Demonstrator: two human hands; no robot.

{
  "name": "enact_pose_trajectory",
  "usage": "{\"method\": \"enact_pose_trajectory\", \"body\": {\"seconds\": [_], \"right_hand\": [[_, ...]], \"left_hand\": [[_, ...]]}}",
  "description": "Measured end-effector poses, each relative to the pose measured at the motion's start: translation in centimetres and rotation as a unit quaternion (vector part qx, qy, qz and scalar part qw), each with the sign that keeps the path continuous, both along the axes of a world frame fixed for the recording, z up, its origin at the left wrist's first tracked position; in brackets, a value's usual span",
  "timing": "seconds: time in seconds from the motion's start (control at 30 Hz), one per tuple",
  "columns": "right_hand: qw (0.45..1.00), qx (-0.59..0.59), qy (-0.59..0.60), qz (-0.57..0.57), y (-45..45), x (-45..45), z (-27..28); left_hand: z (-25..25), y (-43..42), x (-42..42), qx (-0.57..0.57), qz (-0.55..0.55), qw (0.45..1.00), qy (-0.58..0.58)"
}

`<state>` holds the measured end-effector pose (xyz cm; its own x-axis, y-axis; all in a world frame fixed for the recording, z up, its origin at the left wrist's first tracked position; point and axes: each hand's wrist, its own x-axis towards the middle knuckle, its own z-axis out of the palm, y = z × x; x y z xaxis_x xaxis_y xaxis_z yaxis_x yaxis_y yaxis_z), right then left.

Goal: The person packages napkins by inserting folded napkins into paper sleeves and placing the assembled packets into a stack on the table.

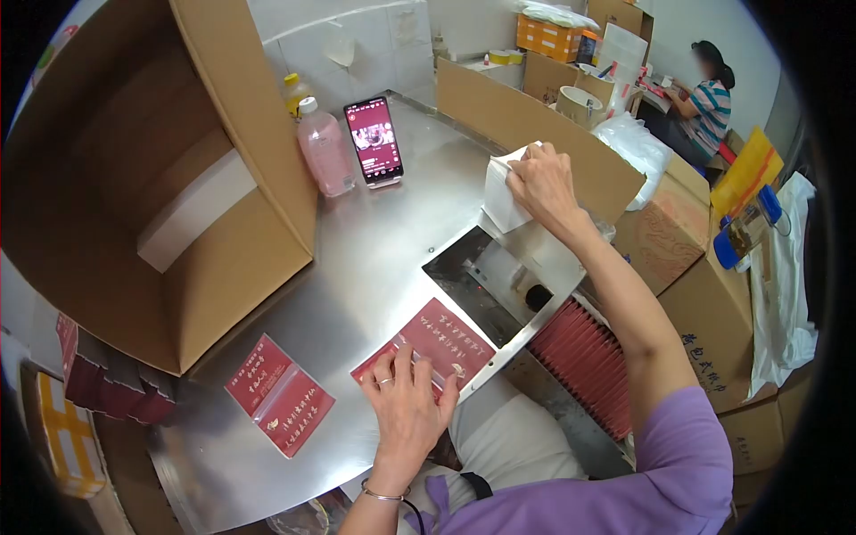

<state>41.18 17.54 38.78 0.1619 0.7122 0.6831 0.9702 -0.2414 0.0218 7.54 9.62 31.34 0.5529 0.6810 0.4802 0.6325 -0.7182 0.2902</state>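
Note:
On the steel table (357, 259), my left hand (406, 401) lies with its fingers spread over a red printed packet (446, 339) near the table's front edge. Up at the right, my right hand (544, 183) pinches the top of a white folded paper stack (505, 198), beside a rectangular opening (473, 263) in the table. Another red printed packet (281, 392), with a clear strip across its middle, lies flat to the left. A tight row of red packets (584, 361) stands to the right of the opening.
A big open carton (254, 125) stands at the left with a white block (196, 209) inside. Behind are a pink bottle (325, 147) and a propped phone (374, 138). Cartons (704, 312) crowd the right side; a person (709, 107) sits in the far right background.

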Motion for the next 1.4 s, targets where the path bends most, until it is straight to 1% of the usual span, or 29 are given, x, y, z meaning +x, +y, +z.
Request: {"method": "enact_pose_trajectory", "body": {"seconds": [0.07, 0.13, 0.23, 0.3, 0.47, 0.53, 0.57, 0.6, 0.63, 0.67, 0.7, 0.73, 0.77, 0.8, 0.83, 0.87, 0.9, 0.93, 0.97, 1.0, 1.07, 1.1, 1.13, 1.17, 1.27, 1.3, 1.33, 1.37, 1.4], "right_hand": [[0.999, -0.024, 0.023, -0.002, -0.1, 0.2, -0.7], [0.995, 0.028, 0.082, 0.050, -0.5, 0.4, -1.2], [0.998, 0.028, 0.037, 0.051, -0.5, 0.2, -1.3], [0.997, 0.008, 0.066, 0.034, -0.3, 0.5, -1.1], [0.995, -0.009, 0.093, 0.038, -0.5, 1.7, -1.4], [0.989, 0.085, 0.098, 0.074, -1.0, 1.3, -2.1], [0.988, 0.086, 0.099, 0.077, -1.2, 0.7, -2.5], [0.990, 0.103, 0.035, 0.086, -1.7, -0.2, -3.0], [0.988, 0.121, -0.030, 0.095, -2.5, -1.4, -3.6], [0.984, 0.058, 0.073, 0.150, -4.2, -4.8, -4.5], [0.963, 0.057, 0.011, 0.264, -6.2, -8.0, -5.8], [0.928, 0.015, 0.011, 0.372, -8.8, -12.0, -6.3], [0.883, -0.158, 0.038, 0.440, -11.7, -14.9, -8.7], [0.855, -0.094, -0.067, 0.505, -14.3, -16.8, -7.4], [0.856, -0.077, 0.001, 0.511, -14.8, -17.6, -7.7], [0.877, -0.048, -0.019, 0.477, -12.9, -17.4, -8.4], [0.918, -0.069, -0.014, 0.390, -10.9, -17.6, -9.0], [0.927, -0.180, -0.022, 0.327, -8.8, -17.0, -10.1], [0.923, -0.263, 0.038, 0.279, -6.6, -17.1, -9.5], [0.930, -0.200, 0.104, 0.292, -5.3, -17.1, -8.9], [0.925, -0.295, 0.065, 0.232, -3.3, -14.4, -10.4], [0.914, -0.317, 0.093, 0.237, -3.8, -12.8, -9.2], [0.924, -0.196, 0.235, 0.231, -4.3, -11.5, -9.6], [0.918, -0.204, 0.300, 0.158, -3.7, -9.3, -11.3], [0.885, -0.417, 0.171, 0.116, -5.5, -8.2, -7.7], [0.895, -0.358, 0.226, 0.140, -6.1, -8.3, -6.3], [0.948, -0.181, 0.209, 0.161, -6.3, -8.1, -5.0], [0.967, 0.002, 0.185, 0.176, -5.9, -7.5, -3.8], [0.983, 0.105, 0.070, 0.136, -4.6, -5.3, -2.3]], "left_hand": [[0.3, 0.0, 0.0, -0.002, -0.001, 1.000, 0.002], [0.5, -0.2, -0.1, -0.008, -0.001, 1.000, 0.002], [1.1, -0.5, 0.0, 0.031, 0.048, 0.998, 0.018], [1.6, -0.7, 0.0, 0.014, 0.081, 0.996, 0.037], [1.6, -0.7, -0.4, -0.034, 0.072, 0.995, 0.063], [1.6, -1.0, -0.4, -0.050, 0.078, 0.992, 0.089], [1.1, -1.2, 0.0, -0.034, 0.077, 0.989, 0.121], [0.8, -1.3, 0.1, -0.017, 0.076, 0.985, 0.153], [0.8, -1.4, 0.1, -0.027, 0.034, 0.991, 0.124], [0.6, -1.3, -0.2, -0.027, 0.040, 0.991, 0.124], [0.3, -1.1, -0.7, -0.078, 0.013, 0.994, 0.071], [0.2, -0.7, -1.2, -0.127, -0.015, 0.992, 0.015], [0.8, -0.3, -2.2, -0.169, 0.011, 0.985, 0.028], [1.6, 0.1, -3.1, -0.143, 0.013, 0.989, 0.037], [1.9, 0.0, -3.1, -0.101, 0.015, 0.994, 0.042], [2.1, -0.2, -2.8, -0.060, 0.017, 0.997, 0.050], [2.1, -0.5, -1.9, -0.079, -0.019, 0.996, 0.020], [2.2, -1.0, -0.6, -0.101, -0.007, 0.995, 0.013], [2.2, -1.3, 0.4, -0.121, 0.003, 0.993, 0.003], [2.2, -1.0, 0.9, -0.117, 0.034, 0.991, 0.050], [3.1, -0.8, -1.5, -0.135, -0.006, 0.989, 0.059], [2.6, -0.8, -3.1, -0.123, -0.021, 0.992, 0.018], [2.0, -1.0, -4.6, -0.097, -0.005, 0.995, 0.003], [1.5, -1.1, -5.6, -0.074, 0.010, 0.997, -0.010], [2.5, -1.2, -7.9, -0.078, -0.021, 0.992, -0.098], [2.7, -0.2, -9.3, -0.038, 0.031, 0.993, -0.106], [2.9, 0.7, -11.1, -0.002, 0.085, 0.990, -0.114], [4.4, 1.2, -12.2, 0.000, 0.173, 0.981, -0.082], [3.9, 2.3, -13.2, 0.027, 0.235, 0.969, -0.076]]}}
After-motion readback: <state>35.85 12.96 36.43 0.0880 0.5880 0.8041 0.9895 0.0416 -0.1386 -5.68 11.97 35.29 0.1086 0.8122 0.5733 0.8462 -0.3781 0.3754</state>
